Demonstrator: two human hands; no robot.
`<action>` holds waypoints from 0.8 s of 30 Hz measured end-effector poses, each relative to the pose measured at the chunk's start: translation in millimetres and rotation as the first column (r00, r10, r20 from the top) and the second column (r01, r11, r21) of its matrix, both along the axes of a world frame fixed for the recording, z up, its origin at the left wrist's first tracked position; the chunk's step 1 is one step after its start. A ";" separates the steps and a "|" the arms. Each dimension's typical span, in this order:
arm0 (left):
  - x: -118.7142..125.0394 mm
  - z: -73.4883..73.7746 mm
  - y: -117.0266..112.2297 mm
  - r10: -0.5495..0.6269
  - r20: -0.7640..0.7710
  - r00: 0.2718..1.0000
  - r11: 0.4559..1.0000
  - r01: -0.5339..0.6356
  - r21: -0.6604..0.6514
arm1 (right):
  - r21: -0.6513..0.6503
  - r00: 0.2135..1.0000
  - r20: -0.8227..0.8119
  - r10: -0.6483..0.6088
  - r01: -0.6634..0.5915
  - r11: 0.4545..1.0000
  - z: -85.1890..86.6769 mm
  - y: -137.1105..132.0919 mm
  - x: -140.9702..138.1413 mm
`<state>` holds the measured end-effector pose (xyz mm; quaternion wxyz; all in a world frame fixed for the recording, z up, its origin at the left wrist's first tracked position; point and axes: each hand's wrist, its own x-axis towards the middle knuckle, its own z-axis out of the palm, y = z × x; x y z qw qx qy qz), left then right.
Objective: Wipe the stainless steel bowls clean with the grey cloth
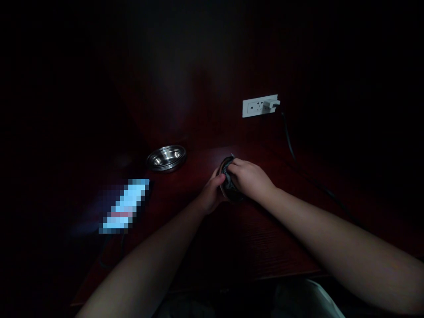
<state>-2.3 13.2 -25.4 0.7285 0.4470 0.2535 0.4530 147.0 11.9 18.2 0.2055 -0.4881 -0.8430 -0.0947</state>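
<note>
Over the dark red table, my left hand (211, 193) grips a small round bowl (223, 191) by its side, the thumb over the rim. The bowl is tilted and looks like metal, though dim light hides much of it. My right hand (251, 178) is closed with its fingers inside the bowl, pressing a dark grey textured cloth (228, 180) against it. Part of the cloth is covered by the right fingers. To the left of both hands, a stack of shiny steel bowls (166, 159) sits on the table.
A lit, blurred-out screen (126, 206) stands at the left, with a thin cable below it. On the back wall is a white socket panel (254, 107) with a plugged-in charger (270, 104). Its dark cable (289, 140) runs down to the right. The table's front edge (265, 277) lies near me.
</note>
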 end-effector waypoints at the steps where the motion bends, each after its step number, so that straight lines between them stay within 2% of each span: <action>1: -0.2 -1.3 0.9 0.004 0.008 1.000 1.000 -0.004 0.022 | -0.022 1.000 0.009 -0.007 0.007 1.000 0.0 0.0 0.2; 8: -1.2 -6.6 4.5 0.019 0.020 1.000 0.997 -0.021 0.078 | -0.184 0.999 0.025 -0.047 0.050 0.982 -2.3 -0.9 0.7; 16: -1.4 -5.7 4.0 0.031 -0.018 0.999 0.997 -0.030 0.068 | -0.233 0.999 -0.015 0.031 -0.033 0.972 -5.3 -10.9 -1.8; 21: -2.0 -5.6 5.0 0.079 0.000 0.997 0.994 -0.079 0.077 | -0.223 0.978 -0.064 0.197 -0.207 0.953 -8.1 -10.9 -1.4; 24: -2.2 -5.4 6.0 0.079 0.012 0.997 0.994 -0.079 0.069 | -0.213 0.965 -0.087 0.246 -0.260 0.942 -9.2 -9.9 -0.4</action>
